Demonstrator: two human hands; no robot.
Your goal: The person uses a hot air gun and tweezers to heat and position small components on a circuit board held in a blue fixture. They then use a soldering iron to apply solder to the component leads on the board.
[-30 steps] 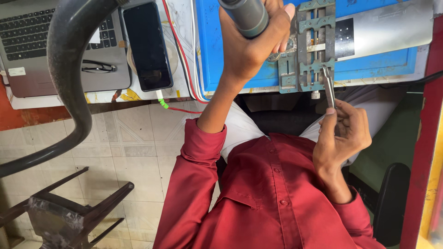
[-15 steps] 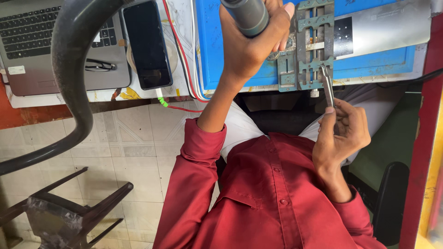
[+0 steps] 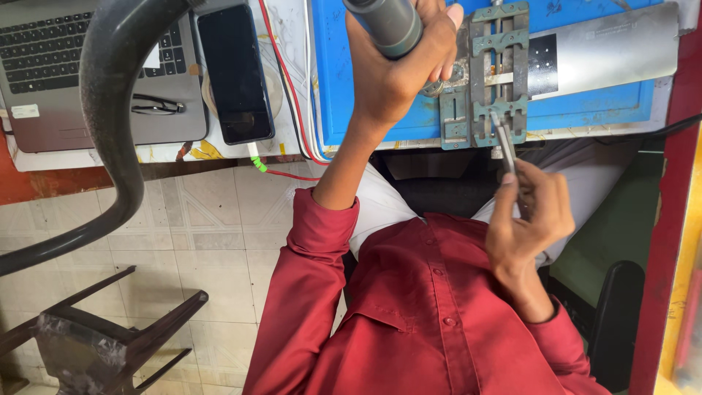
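My left hand is shut around a grey cylindrical tool handle, held over the left part of a blue mat on the desk. A thick black hose curves away from the tool to the left. My right hand grips metal tweezers near the desk's front edge. Their tips touch the lower end of a grey metal clamp fixture lying on the mat. A silver plate lies to the right of the fixture.
A dark phone with a green-tipped cable lies left of the mat, beside a grey laptop with folded glasses on it. Red and white wires run along the mat's edge. A dark stool stands on the tiled floor.
Both hands stay almost where they were; the grey tool has shifted only slightly over the mat, and the tweezers remain at the fixture.
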